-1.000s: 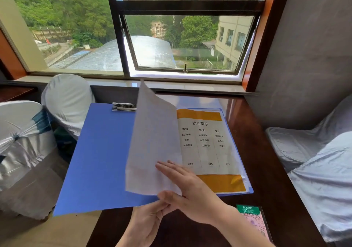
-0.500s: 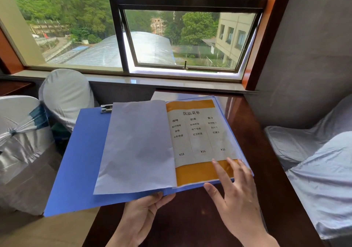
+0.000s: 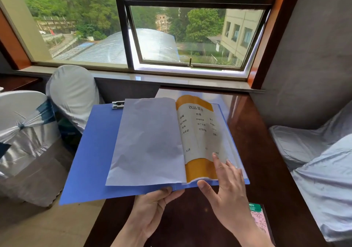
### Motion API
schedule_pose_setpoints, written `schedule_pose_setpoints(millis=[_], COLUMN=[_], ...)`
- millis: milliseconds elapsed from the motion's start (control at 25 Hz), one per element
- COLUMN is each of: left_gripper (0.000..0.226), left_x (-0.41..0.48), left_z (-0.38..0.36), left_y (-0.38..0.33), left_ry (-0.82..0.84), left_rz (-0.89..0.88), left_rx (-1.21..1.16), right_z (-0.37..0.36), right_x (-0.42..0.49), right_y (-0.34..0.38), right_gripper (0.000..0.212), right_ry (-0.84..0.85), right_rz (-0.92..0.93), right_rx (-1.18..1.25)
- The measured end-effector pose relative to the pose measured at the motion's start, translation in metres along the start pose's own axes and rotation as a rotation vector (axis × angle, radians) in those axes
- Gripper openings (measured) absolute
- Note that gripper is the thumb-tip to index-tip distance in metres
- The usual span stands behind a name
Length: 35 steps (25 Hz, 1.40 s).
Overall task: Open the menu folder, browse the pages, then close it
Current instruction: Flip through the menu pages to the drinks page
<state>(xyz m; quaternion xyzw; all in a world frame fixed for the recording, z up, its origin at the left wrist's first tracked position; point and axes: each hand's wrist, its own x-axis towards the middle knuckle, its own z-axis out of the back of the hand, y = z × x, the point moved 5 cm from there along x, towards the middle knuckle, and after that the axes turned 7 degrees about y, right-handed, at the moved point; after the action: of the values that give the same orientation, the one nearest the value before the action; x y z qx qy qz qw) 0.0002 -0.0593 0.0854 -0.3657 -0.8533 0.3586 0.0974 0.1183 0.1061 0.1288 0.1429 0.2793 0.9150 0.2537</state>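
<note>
The blue menu folder (image 3: 95, 151) lies open over the dark wooden table (image 3: 262, 151), its left cover hanging past the table's edge. A turned page (image 3: 148, 144) rests blank side up on the left. On the right, the orange-banded drinks page (image 3: 198, 132) bulges upward. My left hand (image 3: 150, 210) grips the folder's near edge at the spine from below. My right hand (image 3: 226, 187) has its fingers spread on the lower right corner of the drinks page, thumb at the folder's edge.
A metal clip (image 3: 118, 104) sits at the top of the left cover. A green and pink card (image 3: 258, 218) lies near the table's front right. White covered chairs (image 3: 70, 94) stand to the left, grey covered seats (image 3: 314, 151) to the right. A window is behind the table.
The lifted page has come down flat onto the left side. My right hand left it, moved to the lower right corner of the drinks page, and that page now bows upward.
</note>
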Motion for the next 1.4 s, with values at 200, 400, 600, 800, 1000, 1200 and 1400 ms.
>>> schedule_pose_setpoints(millis=[200,400,600,800,1000,1200,1400], left_gripper=[0.058,0.061,0.063,0.054,0.06,0.056,0.063], left_x=[-0.001,0.002,0.001,0.0,-0.006,-0.008,-0.008], left_z=[0.002,0.008,0.013,0.005,-0.017,-0.009,0.003], left_y=[0.0,-0.004,-0.005,0.003,0.002,0.006,0.001], left_ry=[0.007,-0.003,-0.012,0.012,0.175,0.125,0.04], left_rz=[0.013,-0.001,-0.021,0.006,-0.035,0.013,-0.01], left_rx=[0.024,-0.008,-0.02,0.023,0.115,0.062,0.013], right_z=[0.011,0.032,0.054,0.04,-0.014,-0.023,0.005], right_x=[0.013,0.025,0.026,0.02,0.015,0.013,0.008], right_y=[0.017,0.022,0.031,0.068,0.1,0.096,0.05], right_gripper=[0.102,0.112,0.124,0.117,0.085,0.07,0.067], right_ry=[-0.018,-0.006,-0.088,-0.014,0.397,0.388,0.076], right_rz=[0.056,0.013,0.028,0.245,0.394,0.422,0.19], right_rx=[0.038,0.118,0.187,0.487,0.338,0.239,0.199])
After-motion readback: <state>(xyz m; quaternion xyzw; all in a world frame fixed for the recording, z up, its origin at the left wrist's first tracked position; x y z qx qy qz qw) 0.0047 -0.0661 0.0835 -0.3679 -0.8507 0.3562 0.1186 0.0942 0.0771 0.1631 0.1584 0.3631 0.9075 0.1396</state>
